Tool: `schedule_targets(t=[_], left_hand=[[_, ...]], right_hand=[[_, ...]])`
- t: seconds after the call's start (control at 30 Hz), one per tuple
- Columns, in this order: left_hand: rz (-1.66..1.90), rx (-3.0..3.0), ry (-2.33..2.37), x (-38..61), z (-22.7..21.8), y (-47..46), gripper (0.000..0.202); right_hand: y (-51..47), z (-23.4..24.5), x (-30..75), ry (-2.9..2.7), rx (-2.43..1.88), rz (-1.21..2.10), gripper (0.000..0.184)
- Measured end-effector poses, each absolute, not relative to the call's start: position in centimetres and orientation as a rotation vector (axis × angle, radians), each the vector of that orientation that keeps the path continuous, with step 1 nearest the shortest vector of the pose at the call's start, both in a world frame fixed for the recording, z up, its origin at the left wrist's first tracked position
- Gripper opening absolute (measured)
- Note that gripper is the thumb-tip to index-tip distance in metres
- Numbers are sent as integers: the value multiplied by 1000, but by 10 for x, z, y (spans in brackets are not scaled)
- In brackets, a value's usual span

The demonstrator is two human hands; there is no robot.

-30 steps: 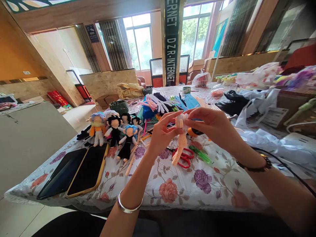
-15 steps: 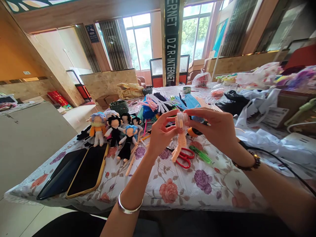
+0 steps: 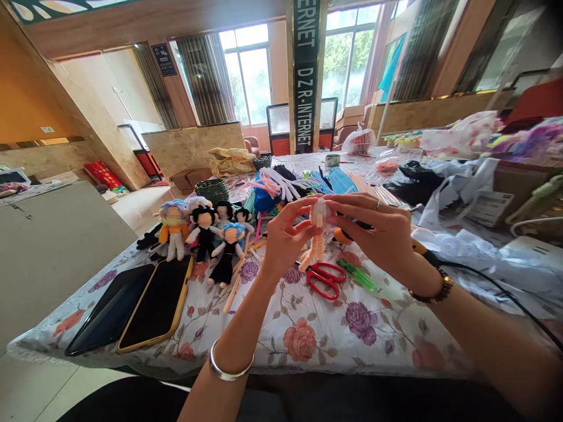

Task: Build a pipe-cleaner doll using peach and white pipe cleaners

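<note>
Peach doll, long axis 12 to 7 o'clock, hangs pinched at its upper end by left hand from 9 o'clock, right hand from 3.

Bare left forearm angles up from the bottom edge; bare left hand curled inward, thumb below index, pinch grip. Bare right forearm slants in from lower right; bare right hand opposite, back of hand up, fingers pointing left, thumb underneath, also pinching. Fingertips of both close together (exact contact hard to make out).
</note>
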State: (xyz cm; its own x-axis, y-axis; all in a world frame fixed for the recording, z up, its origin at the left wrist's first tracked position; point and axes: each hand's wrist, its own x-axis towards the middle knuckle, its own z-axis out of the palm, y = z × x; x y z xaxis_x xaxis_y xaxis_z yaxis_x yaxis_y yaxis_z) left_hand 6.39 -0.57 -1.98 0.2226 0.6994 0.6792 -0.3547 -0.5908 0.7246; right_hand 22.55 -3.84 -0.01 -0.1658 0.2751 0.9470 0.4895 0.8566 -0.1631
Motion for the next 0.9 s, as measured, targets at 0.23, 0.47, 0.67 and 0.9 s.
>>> schedule_targets(t=[0.23,0.47,0.67,0.9], left_hand=[[1537,1611,338,64,-19,-7,37],[1533,1700,308,63,-20,-8,30],[1535,1705,300,66,-20,-8,26],[1541,1692,288,67,-21,-7,28]], right_hand=[[-36,4,232,-1920,-555,-325,51],[-34,5,237,-2015,-578,-408,58],[-37,6,237,-2023,-616,-422,54],[-35,7,242,-2023,-602,-421,51]])
